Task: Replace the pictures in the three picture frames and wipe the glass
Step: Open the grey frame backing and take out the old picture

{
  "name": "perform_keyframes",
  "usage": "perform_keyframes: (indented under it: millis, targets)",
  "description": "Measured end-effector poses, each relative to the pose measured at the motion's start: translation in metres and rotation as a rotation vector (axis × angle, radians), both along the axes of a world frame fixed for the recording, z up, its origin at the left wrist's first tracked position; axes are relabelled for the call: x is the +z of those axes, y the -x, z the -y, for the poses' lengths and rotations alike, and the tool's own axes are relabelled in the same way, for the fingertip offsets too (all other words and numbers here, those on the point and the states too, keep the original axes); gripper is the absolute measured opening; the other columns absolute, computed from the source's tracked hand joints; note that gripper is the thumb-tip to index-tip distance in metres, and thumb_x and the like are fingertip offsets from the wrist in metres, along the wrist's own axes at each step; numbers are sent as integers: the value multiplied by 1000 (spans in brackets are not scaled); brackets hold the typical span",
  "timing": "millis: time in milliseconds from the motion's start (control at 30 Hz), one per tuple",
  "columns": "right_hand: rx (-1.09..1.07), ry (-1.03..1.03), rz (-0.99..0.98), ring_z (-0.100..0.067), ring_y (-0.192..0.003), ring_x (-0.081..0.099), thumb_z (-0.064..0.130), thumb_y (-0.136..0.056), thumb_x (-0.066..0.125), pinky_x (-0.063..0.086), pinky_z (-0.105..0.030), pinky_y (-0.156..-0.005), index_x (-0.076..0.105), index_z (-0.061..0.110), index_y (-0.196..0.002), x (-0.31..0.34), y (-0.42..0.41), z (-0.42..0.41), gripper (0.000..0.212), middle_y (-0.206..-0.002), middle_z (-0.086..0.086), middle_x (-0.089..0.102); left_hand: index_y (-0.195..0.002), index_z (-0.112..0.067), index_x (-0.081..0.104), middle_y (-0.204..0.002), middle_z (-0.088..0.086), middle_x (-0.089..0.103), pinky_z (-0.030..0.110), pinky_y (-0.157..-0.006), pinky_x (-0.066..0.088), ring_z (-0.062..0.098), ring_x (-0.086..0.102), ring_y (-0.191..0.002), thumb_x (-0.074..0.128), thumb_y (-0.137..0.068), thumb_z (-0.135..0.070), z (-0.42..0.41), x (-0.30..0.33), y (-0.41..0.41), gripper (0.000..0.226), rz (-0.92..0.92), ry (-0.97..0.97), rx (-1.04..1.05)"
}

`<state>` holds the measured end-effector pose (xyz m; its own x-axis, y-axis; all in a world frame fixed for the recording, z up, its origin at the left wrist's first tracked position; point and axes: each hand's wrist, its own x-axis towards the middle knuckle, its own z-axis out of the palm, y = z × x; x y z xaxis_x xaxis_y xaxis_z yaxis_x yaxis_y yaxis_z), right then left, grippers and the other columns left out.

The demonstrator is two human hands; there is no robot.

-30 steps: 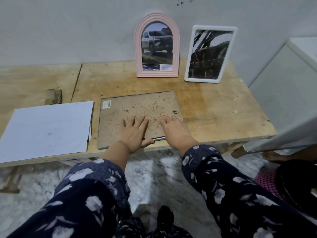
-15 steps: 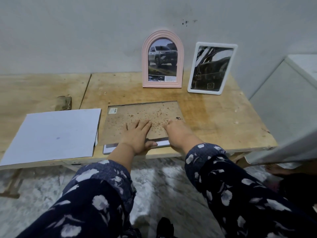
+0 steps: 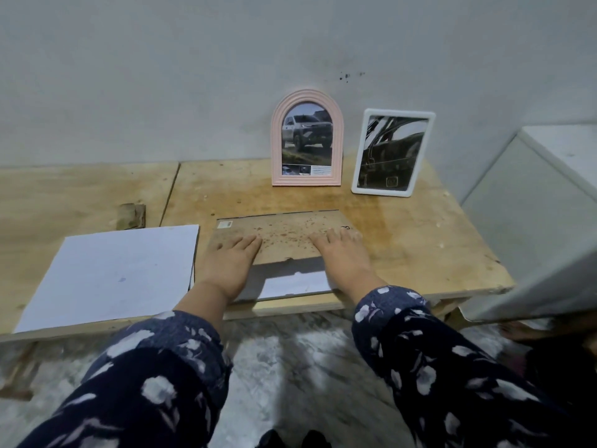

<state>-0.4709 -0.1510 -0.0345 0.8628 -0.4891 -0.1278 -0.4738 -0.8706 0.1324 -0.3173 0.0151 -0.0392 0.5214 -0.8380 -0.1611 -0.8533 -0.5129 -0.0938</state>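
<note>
A large frame [image 3: 248, 294] lies face down at the table's near edge. Its brown speckled backing board [image 3: 284, 240] is tilted up at the near side, and white paper [image 3: 294, 284] shows underneath. My left hand [image 3: 231, 263] and my right hand [image 3: 345, 257] hold the board's near edge, fingers on top, thumbs hidden beneath. A pink arched frame [image 3: 307, 143] with a truck picture and a white rectangular frame [image 3: 392, 153] with a dark car picture stand against the wall behind.
A large white sheet [image 3: 113, 276] lies on the wooden table [image 3: 420, 247] left of the frame. A small brown scrap [image 3: 130, 216] sits behind it. A white cabinet [image 3: 533, 205] stands at the right, with another person's foot [image 3: 523, 331] below it.
The backing board's near edge has come up from flat in the frame, baring white paper below. My hands have spread further apart along that edge. The camera has tilted upward.
</note>
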Motion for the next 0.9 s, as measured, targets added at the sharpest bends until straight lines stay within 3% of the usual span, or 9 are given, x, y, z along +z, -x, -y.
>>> perform_keyframes:
  millis: [233, 500, 667, 900]
  targets:
    - [-99, 20, 110, -35, -140, 27, -3, -83, 51, 24, -51, -112, 16, 30, -150, 16, 30, 20, 82, -152, -9, 32, -155, -23, 10, -161, -4, 16, 38, -114, 27, 20, 20, -146, 33, -97, -9, 34, 32, 13, 64, 58, 13, -145]
    - [-217, 77, 182, -30, -136, 34, 3, -87, 51, 22, -46, -115, 28, 31, -147, 26, 97, 74, 70, -148, -6, 39, -155, -23, 12, -161, -2, 17, 43, -116, 24, 23, 21, -146, 33, -100, -13, 104, 35, 71, 60, 37, 64, -233]
    - [-260, 67, 151, -29, -139, 32, 1, -77, 63, 22, -47, -117, 26, 33, -147, 12, 145, 126, 85, -150, -4, 36, -155, -24, 12, -161, -1, 15, 43, -119, 18, 24, 16, -147, 36, -101, -16, 160, 27, 118, 60, -31, 74, -242]
    - [-215, 9, 59, -31, -141, 26, 6, -93, 39, 18, -42, -118, 22, 32, -149, -3, 201, 201, 64, -153, -7, 30, -155, -22, 12, -161, 1, 15, 43, -119, 17, 24, 15, -147, 38, -99, -16, 227, 4, 180, 62, -101, 39, -203]
